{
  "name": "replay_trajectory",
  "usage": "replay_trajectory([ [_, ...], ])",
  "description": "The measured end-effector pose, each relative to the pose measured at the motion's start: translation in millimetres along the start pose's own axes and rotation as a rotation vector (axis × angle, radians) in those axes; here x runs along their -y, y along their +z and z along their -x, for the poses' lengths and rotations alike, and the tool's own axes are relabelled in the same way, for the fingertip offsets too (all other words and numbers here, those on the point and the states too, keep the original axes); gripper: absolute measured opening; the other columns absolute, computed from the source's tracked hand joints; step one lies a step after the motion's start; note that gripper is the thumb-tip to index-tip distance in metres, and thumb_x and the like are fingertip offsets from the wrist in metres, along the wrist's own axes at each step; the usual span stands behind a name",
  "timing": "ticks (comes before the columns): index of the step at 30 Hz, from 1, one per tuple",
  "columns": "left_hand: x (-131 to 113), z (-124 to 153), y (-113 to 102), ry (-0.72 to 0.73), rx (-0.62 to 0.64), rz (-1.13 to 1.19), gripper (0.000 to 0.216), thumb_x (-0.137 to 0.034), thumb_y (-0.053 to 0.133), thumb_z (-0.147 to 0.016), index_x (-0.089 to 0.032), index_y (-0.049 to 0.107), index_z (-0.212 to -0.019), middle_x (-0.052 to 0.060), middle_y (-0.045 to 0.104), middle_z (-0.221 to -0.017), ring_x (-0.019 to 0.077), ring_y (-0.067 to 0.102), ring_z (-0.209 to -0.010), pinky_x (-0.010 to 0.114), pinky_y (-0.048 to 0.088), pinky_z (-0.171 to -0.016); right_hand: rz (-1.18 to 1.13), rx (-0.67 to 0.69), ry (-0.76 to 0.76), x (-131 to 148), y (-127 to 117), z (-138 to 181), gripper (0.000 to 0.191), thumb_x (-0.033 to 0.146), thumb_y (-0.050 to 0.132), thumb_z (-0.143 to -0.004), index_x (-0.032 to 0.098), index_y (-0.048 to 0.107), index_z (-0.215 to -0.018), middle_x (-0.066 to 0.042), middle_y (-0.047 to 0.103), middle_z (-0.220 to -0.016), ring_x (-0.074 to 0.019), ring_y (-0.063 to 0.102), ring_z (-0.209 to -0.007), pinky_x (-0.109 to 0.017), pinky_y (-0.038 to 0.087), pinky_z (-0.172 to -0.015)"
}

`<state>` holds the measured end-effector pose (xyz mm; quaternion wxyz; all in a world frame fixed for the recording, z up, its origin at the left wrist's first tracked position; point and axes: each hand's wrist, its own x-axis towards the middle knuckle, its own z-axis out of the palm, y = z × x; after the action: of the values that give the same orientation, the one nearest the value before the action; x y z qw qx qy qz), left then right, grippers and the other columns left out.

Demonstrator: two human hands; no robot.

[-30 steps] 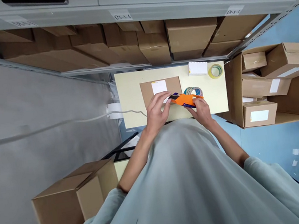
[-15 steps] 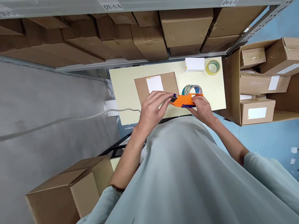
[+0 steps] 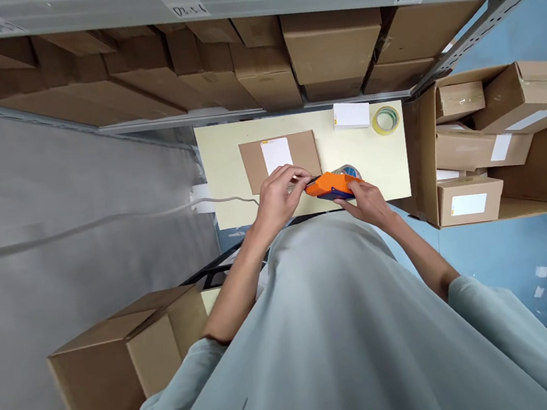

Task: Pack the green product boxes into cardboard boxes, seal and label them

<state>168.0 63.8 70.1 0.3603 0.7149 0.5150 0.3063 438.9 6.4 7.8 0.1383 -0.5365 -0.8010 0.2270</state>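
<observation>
My right hand grips an orange and blue tape dispenser by its right end, above the table's front edge. Curled fingers and thumb of my left hand pinch at the dark left end of the dispenser; whether a strip of tape is between them is too small to tell. Behind the dispenser, part of a teal-patterned tape roll shows. Just beyond my left hand, a flat brown carton with a white label lies on the pale table.
A small white box and a yellowish tape roll lie at the table's back right. To the right stands a large carton with several labelled boxes inside. Another open carton is lower left. A shelf of boxes hangs beyond the table.
The tape dispenser has tilted and shifted slightly left with my right hand, so less of the teal roll shows. My left fingers remain at its left end. The view has shifted slightly.
</observation>
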Motion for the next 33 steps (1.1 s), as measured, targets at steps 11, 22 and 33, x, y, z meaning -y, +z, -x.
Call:
replay_trajectory([
  [11,39.1,37.5,59.5,-0.221,-0.032,0.110,0.032,-0.053,0.064,-0.111,-0.024,0.076,-0.103,0.010,0.075,-0.112,0.0236,0.073,-0.107,0.037,0.063,-0.087,0.084,0.196,-0.076,-32.3,3.5,15.1,0.051,0.065,0.045,-0.117,0.018,0.067,-0.117,-0.016,0.082,-0.093,-0.0335,0.077,-0.088,-0.047,0.062,-0.088],
  [22,59.5,77.7,85.6,-0.354,-0.145,0.081,0.039,-0.062,0.063,-0.109,-0.026,0.075,-0.100,0.011,0.076,-0.109,0.0270,0.069,-0.110,0.040,0.061,-0.089,0.184,0.381,-0.106,-70.4,-27.7,37.8,0.057,0.065,0.041,-0.119,0.015,0.069,-0.118,-0.018,0.082,-0.094,-0.0334,0.077,-0.088,-0.039,0.053,-0.076],
  [33,121.0,75.5,114.2,-0.738,-0.196,0.191,0.017,-0.035,0.078,-0.097,-0.020,0.072,-0.091,0.010,0.076,-0.107,0.0201,0.070,-0.099,0.031,0.057,-0.084,0.380,0.559,-0.164,-103.1,-2.0,-18.7,0.044,0.043,0.051,-0.119,0.004,0.064,-0.135,-0.027,0.084,-0.105,-0.0389,0.076,-0.096,-0.044,0.051,-0.088],
])
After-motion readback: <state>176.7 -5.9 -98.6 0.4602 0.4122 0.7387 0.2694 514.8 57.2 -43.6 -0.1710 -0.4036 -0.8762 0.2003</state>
